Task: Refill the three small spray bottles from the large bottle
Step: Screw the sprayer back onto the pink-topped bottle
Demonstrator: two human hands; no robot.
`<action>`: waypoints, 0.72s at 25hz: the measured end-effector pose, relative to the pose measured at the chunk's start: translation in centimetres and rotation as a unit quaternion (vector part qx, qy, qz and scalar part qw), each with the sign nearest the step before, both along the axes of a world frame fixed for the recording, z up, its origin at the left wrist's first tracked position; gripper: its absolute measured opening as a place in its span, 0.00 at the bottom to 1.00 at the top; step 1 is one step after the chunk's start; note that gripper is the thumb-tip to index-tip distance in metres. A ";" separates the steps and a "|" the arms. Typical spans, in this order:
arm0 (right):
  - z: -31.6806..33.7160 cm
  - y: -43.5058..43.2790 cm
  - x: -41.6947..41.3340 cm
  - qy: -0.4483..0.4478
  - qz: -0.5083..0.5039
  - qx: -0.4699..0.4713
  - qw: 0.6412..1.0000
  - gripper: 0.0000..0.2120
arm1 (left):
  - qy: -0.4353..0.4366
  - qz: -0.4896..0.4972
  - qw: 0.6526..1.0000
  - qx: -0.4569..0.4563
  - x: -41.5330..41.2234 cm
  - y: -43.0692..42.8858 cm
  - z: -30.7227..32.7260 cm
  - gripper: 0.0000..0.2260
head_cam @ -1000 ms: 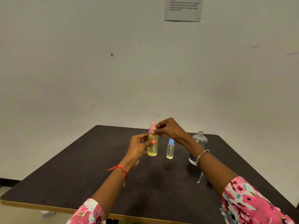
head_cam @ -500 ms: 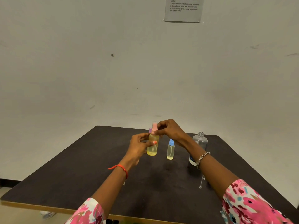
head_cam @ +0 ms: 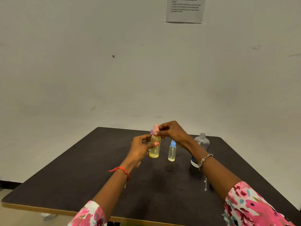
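Observation:
A small spray bottle with a pink cap (head_cam: 154,149), filled with yellow liquid, stands upright on the dark table (head_cam: 84,173). My left hand (head_cam: 140,147) grips its body. My right hand (head_cam: 171,131) pinches the pink cap at the top. Just behind it a purple cap (head_cam: 151,131) of another small bottle peeks out; that bottle's body is hidden. A smaller spray bottle with a blue cap (head_cam: 172,150) stands to the right. The large clear bottle (head_cam: 201,144), uncapped and nearly empty, stands further right, partly behind my right forearm.
A white wall rises close behind the table, with a printed sheet (head_cam: 184,9) taped high on it. A thin chain (head_cam: 205,185) dangles from the bracelet on my right wrist. The table's front edge runs near my sleeves.
My hands and the pink-capped bottle have stayed in nearly the same place; the right fingers have shifted slightly on the cap.

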State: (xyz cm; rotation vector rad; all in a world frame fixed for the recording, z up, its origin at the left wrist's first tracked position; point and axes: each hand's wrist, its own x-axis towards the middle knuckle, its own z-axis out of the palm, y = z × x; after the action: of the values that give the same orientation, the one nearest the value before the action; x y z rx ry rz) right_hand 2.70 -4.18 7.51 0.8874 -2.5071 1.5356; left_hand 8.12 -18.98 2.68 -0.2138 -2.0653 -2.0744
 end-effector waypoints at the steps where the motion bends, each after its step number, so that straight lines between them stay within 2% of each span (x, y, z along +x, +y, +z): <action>1: -0.3 -0.2 0.0 0.005 -0.018 -0.010 1.000 0.05 | -0.001 0.002 1.000 0.003 0.0 0.0 -0.1 0.17; 4: -1.0 -0.6 -0.2 0.015 -0.044 -0.014 0.999 0.09 | -0.006 0.001 1.000 0.006 0.0 0.0 -0.2 0.15; 9: -0.4 -0.2 -0.4 -0.035 0.046 -0.016 0.998 0.08 | -0.011 0.004 1.000 -0.003 -0.1 -0.3 0.1 0.20; 13: -0.9 -0.6 -0.3 -0.013 -0.015 -0.023 1.000 0.06 | -0.005 0.002 1.000 -0.002 0.0 -0.2 0.1 0.18; 16: -1.8 -1.3 -0.3 -0.002 -0.058 -0.013 0.998 0.13 | -0.004 -0.004 1.000 0.000 0.1 -0.2 -0.3 0.15; 18: -1.4 -1.1 -0.2 -0.013 -0.023 0.007 1.000 0.10 | -0.005 -0.009 1.000 -0.003 0.1 -0.5 -0.3 0.14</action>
State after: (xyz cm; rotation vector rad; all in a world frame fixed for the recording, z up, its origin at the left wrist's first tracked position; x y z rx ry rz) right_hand 2.47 -5.24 6.12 0.8103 -2.5408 1.5284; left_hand 8.24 -19.47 2.39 -0.2238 -2.0834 -2.0854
